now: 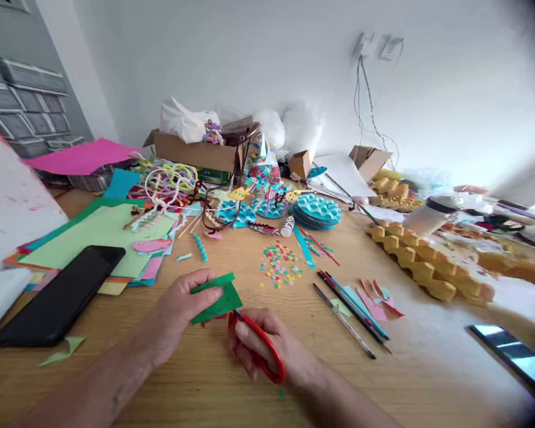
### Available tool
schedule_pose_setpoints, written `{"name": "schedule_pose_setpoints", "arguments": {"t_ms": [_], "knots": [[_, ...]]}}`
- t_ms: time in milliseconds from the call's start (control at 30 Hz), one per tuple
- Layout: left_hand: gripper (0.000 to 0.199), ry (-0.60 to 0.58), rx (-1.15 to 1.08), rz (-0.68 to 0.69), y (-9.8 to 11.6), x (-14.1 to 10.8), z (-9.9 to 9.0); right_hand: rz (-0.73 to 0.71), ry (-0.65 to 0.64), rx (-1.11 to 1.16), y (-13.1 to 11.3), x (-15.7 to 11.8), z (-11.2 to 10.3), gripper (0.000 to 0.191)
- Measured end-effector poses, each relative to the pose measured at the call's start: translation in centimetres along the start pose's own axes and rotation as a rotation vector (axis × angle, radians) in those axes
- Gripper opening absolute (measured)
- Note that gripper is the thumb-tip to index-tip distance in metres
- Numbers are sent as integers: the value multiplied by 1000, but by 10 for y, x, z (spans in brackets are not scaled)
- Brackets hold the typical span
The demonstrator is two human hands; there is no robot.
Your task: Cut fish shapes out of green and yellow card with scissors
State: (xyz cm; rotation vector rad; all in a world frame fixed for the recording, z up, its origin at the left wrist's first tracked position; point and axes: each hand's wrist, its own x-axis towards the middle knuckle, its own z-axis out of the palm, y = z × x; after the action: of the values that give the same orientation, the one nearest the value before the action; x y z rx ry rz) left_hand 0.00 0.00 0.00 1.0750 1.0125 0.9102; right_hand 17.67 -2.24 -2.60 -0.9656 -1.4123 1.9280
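Observation:
My left hand (187,309) pinches a small piece of green paper (220,303) between thumb and fingers, above the wooden table (196,380). Faint dark marks show on the paper. In my right hand (258,339) is a pair of scissors (271,356) with red handles, my fingers through the loops. The scissors' blades meet the paper's lower right edge and are mostly hidden behind it. A tiny green scrap (281,392) lies on the table below my right hand.
Coloured paper sheets (98,229) and a black phone (62,297) lie on the left. Confetti dots (280,264), pencils (350,309) and paper strips (378,300) lie ahead and to the right. Blue scalloped discs (315,211) stand behind; yellow egg cartons (428,261) and another phone (512,356) are at right.

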Motion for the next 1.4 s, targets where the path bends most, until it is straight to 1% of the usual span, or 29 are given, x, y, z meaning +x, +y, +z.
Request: {"name": "schedule_pose_setpoints", "arguments": {"t_ms": [200,500,767,1067,1233,1400], "knots": [[12,-21,1,-3,4,-1,2,0,-7,-45,-1,-3,2,54],[17,49,-26,-45,-3,-1,-2,23,1,-78,-3,-3,1,57],[10,-22,-68,-26,1,-2,0,-7,-3,-99,-3,-4,1,55],[13,-26,-58,-41,6,-4,2,-11,-11,-116,-4,-5,0,54],[15,-24,-77,-37,5,-3,-1,-7,-21,-114,-5,-6,1,53],[18,-21,-65,-63,5,-2,-3,-15,-23,-93,-7,-7,2,53]]}}
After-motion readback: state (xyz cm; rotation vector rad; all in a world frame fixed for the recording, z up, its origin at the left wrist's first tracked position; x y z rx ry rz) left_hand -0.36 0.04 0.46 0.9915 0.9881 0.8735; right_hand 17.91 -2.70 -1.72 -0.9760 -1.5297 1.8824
